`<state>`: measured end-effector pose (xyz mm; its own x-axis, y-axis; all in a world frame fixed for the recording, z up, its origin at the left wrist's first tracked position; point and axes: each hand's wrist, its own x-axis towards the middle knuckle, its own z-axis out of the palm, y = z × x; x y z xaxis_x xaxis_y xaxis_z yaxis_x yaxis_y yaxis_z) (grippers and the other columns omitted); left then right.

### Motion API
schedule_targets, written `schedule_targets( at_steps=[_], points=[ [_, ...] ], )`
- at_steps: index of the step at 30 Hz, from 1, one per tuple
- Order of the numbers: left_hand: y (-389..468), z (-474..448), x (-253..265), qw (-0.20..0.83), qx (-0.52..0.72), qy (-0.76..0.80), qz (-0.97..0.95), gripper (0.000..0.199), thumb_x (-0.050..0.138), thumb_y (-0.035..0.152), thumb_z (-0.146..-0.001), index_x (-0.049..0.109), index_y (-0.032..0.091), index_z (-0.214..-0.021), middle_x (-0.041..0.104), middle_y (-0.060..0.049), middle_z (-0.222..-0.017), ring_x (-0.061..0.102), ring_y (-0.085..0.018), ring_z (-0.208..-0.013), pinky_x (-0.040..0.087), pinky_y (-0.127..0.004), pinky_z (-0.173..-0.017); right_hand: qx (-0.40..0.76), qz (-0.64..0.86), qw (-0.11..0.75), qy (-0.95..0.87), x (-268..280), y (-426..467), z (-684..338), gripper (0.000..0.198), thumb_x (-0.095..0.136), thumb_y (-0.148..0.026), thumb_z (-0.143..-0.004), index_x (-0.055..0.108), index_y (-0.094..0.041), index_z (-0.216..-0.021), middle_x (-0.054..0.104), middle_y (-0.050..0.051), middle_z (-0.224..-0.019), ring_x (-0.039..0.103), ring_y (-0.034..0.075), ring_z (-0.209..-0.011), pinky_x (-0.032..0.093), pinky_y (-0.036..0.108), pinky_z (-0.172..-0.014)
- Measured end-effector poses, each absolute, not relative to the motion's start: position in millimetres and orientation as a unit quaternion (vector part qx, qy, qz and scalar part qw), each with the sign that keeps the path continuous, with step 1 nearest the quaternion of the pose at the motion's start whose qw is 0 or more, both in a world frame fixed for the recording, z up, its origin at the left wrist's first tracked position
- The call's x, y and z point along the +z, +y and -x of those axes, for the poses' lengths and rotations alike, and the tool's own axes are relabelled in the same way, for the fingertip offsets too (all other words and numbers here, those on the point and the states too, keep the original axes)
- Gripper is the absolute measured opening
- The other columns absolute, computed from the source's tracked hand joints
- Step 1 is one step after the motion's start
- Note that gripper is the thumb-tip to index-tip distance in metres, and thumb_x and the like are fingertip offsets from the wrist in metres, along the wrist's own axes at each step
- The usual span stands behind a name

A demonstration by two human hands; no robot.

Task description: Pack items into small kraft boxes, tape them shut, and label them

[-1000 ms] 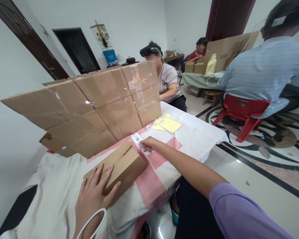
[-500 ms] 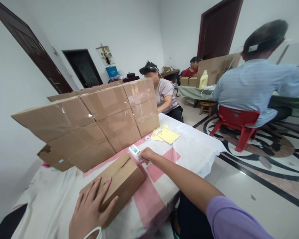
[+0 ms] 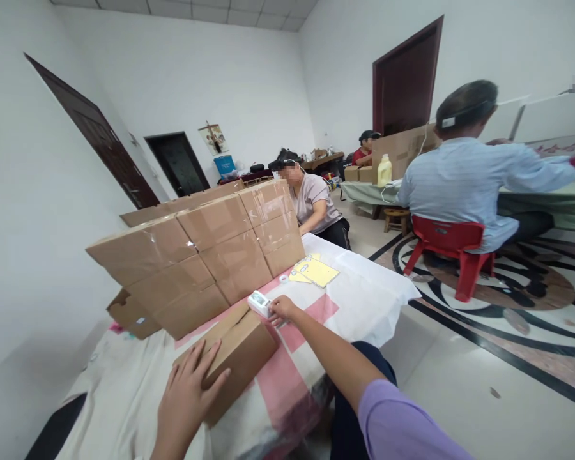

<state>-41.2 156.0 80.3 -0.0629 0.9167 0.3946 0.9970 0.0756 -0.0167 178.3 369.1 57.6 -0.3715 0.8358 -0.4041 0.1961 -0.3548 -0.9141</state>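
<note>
A closed brown cardboard box [image 3: 249,354] lies on the cloth-covered table in front of me. My left hand [image 3: 191,386] rests on its near end, fingers spread over the top and side. Beyond the far end of the box, my right hand [image 3: 282,309] pinches a small white box-shaped thing [image 3: 259,303] with a greyish panel on its upper face. Its exact kind I cannot make out. A roll of clear tape [image 3: 283,279] and yellow sheets [image 3: 319,271] with small pale pieces on them lie farther back on the table.
Stacked cardboard boxes [image 3: 201,255] form a wall along the table's left side. A person [image 3: 316,198] sits behind its far end. Another person [image 3: 464,185] sits on a red chair [image 3: 448,236] at a green-covered table [image 3: 359,193], where a yellow bottle [image 3: 384,171] stands.
My view has tilted upward and shifted, showing the ceiling. The left hand stays on the box and the right hand keeps its pinch on the white thing, near the box's far end.
</note>
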Motion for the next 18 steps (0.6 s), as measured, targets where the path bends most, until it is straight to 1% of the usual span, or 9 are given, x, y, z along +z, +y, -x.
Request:
schedule_targets(
  at_steps=[5, 10, 12, 15, 17, 18],
  points=[
    [155, 36, 85, 0.138, -0.136, -0.722, 0.664, 0.059, 0.051, 0.055, -0.089, 0.057, 0.029, -0.142, 0.051, -0.011, -0.154, 0.046, -0.030, -0.142, 0.037, -0.052, -0.116, 0.634, 0.505, 0.258, -0.526, 62, 357, -188, 0.020, 0.061, -0.007, -0.088, 0.053, -0.016, -0.072, 0.060, -0.001, -0.054, 0.061, 0.013, -0.042, 0.053, 0.021, -0.044],
    [152, 30, 90, 0.136, -0.141, -0.725, 0.660, 0.057, 0.054, 0.051, -0.088, 0.059, 0.029, -0.140, 0.052, -0.011, -0.153, 0.047, -0.031, -0.142, 0.037, -0.053, -0.116, 0.637, 0.485, 0.252, -0.543, 81, 357, -195, 0.023, 0.065, -0.009, -0.083, 0.051, -0.017, -0.066, 0.059, 0.002, -0.050, 0.063, 0.019, -0.041, 0.051, 0.026, -0.040],
    [151, 28, 93, 0.135, -0.141, -0.726, 0.660, 0.056, 0.056, 0.051, -0.088, 0.059, 0.030, -0.140, 0.053, -0.011, -0.152, 0.048, -0.031, -0.141, 0.038, -0.053, -0.116, 0.634, 0.459, 0.280, -0.555, 93, 361, -197, 0.024, 0.062, -0.010, -0.085, 0.051, -0.016, -0.065, 0.062, 0.003, -0.055, 0.063, 0.016, -0.042, 0.047, 0.021, -0.040],
    [151, 26, 100, 0.121, -0.143, -0.725, 0.663, 0.056, 0.057, 0.049, -0.087, 0.060, 0.029, -0.139, 0.052, -0.012, -0.153, 0.049, -0.031, -0.140, 0.038, -0.052, -0.115, 0.616, 0.409, 0.348, -0.577, 113, 365, -198, 0.024, 0.056, -0.015, -0.092, 0.052, -0.015, -0.068, 0.069, 0.004, -0.071, 0.059, 0.008, -0.039, 0.035, 0.016, -0.037],
    [151, 24, 108, 0.108, -0.148, -0.728, 0.661, 0.053, 0.056, 0.049, -0.088, 0.061, 0.030, -0.137, 0.052, -0.011, -0.153, 0.048, -0.032, -0.141, 0.034, -0.057, -0.116, 0.605, 0.372, 0.381, -0.592, 125, 364, -195, 0.026, 0.054, -0.022, -0.096, 0.053, -0.014, -0.071, 0.072, 0.005, -0.079, 0.053, 0.004, -0.036, 0.030, 0.016, -0.036],
    [152, 22, 113, 0.103, -0.153, -0.729, 0.659, 0.050, 0.055, 0.049, -0.089, 0.063, 0.031, -0.135, 0.053, -0.010, -0.152, 0.047, -0.033, -0.141, 0.031, -0.060, -0.117, 0.602, 0.355, 0.390, -0.599, 129, 362, -193, 0.027, 0.052, -0.024, -0.097, 0.054, -0.015, -0.072, 0.073, 0.005, -0.082, 0.051, 0.003, -0.036, 0.029, 0.016, -0.036]
  ],
)
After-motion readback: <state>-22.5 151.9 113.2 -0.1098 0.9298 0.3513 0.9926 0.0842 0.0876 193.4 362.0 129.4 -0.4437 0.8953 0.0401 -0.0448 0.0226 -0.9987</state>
